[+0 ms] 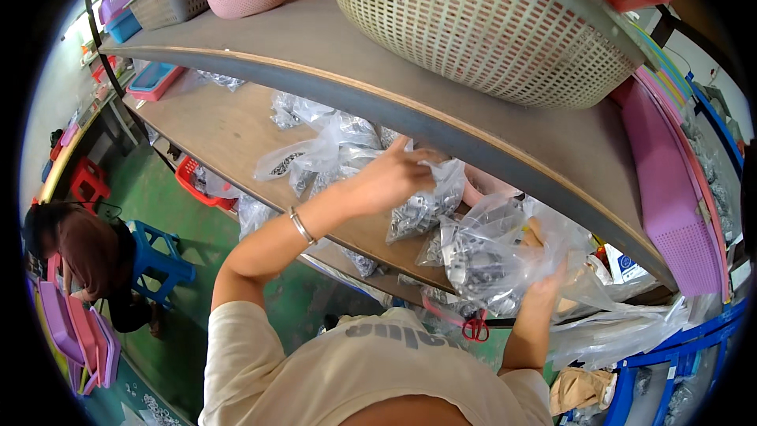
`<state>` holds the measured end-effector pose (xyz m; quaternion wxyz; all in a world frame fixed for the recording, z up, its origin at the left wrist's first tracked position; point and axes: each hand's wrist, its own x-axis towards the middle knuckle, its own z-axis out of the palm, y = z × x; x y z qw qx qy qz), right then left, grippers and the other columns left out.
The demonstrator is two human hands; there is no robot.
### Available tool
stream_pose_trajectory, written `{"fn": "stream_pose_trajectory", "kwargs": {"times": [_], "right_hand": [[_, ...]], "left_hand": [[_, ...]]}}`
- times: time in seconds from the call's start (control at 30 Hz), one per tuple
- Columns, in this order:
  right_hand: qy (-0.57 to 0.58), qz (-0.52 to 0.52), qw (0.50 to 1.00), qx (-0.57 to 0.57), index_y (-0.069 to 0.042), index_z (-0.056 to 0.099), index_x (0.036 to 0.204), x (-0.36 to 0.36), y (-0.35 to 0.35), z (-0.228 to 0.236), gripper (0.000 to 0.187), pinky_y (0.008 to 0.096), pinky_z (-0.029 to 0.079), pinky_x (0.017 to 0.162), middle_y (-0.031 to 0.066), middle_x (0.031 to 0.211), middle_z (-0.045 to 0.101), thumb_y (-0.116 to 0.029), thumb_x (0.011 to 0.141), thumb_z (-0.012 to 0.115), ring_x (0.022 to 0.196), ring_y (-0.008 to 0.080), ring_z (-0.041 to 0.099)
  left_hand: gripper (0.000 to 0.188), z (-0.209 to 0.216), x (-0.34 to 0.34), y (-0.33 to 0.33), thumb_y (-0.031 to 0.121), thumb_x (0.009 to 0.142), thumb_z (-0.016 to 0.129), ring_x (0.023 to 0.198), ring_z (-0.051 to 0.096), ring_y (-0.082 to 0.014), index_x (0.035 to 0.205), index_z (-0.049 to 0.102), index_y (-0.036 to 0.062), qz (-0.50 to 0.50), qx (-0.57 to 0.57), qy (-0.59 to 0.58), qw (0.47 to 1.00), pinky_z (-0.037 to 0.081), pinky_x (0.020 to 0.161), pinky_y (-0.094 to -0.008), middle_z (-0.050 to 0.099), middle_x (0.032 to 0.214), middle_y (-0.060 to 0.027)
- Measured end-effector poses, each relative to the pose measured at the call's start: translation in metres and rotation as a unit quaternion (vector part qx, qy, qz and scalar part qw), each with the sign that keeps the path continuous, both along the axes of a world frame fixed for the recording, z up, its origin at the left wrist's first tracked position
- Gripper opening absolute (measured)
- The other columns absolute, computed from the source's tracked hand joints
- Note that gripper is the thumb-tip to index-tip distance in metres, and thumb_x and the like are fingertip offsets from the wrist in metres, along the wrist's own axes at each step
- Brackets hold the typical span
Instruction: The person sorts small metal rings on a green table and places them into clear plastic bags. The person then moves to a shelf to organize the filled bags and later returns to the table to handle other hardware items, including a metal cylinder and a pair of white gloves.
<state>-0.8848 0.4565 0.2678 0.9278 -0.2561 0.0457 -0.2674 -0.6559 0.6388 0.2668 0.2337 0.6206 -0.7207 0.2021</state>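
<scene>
Both arms [335, 203] reach forward, left fingers [421, 172] blurred.

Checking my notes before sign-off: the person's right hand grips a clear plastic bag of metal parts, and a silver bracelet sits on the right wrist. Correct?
One slip: the head view shows the silver bracelet on the left wrist. The right hand does grip a clear plastic bag of metal parts.

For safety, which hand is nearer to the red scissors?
Right. The right hand is slightly above and right of the red scissors; the left hand is farther up, to their left.
</scene>
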Motion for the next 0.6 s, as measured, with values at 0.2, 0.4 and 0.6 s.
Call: {"fn": "stream_pose_trajectory", "kwargs": {"times": [0.2, 0.4, 0.6], "right_hand": [[-0.141, 0.312, 0.925, 0.166, -0.010, 0.043, 0.072, 0.023, 0.023, 0.016, 0.015, 0.0221, 0.027, 0.046, -0.0012, 0.063, 0.035, -0.013, 0.085, 0.046, 0.047, 0.0077, 0.032], [-0.126, 0.292, 0.942, 0.106, 0.000, 0.041, 0.117, 0.035, 0.034, 0.005, 0.034, 0.0254, 0.033, 0.046, 0.0056, 0.074, 0.049, -0.015, 0.087, 0.043, 0.052, 0.0108, 0.042], [-0.019, 0.289, 0.950, -0.117, -0.006, 0.051, 0.095, 0.065, 0.053, -0.009, 0.015, 0.0286, 0.040, 0.057, 0.0059, 0.083, 0.054, -0.013, 0.083, 0.048, 0.071, 0.0164, 0.051]], "left_hand": [[0.035, 0.001, 0.000, 0.035, 0.018, 0.071, 0.065, 0.109, 0.047, -0.0261, 0.103, 0.057, 0.0056, 0.072, 0.192, 0.164, 0.965, 0.025, 0.099, -0.0520, 0.056, 0.109, -0.0109], [0.088, 0.024, -0.051, 0.047, 0.022, 0.060, 0.078, 0.124, 0.034, -0.0265, 0.131, 0.030, 0.0043, -0.126, 0.096, 0.478, 0.864, 0.026, 0.101, -0.0318, 0.036, 0.132, -0.0168], [0.119, -0.056, -0.070, 0.063, 0.037, 0.051, 0.083, 0.125, 0.032, -0.0243, 0.139, 0.009, 0.0063, -0.431, 0.024, 0.830, 0.354, 0.027, 0.101, -0.0398, 0.031, 0.133, -0.0247]]}}
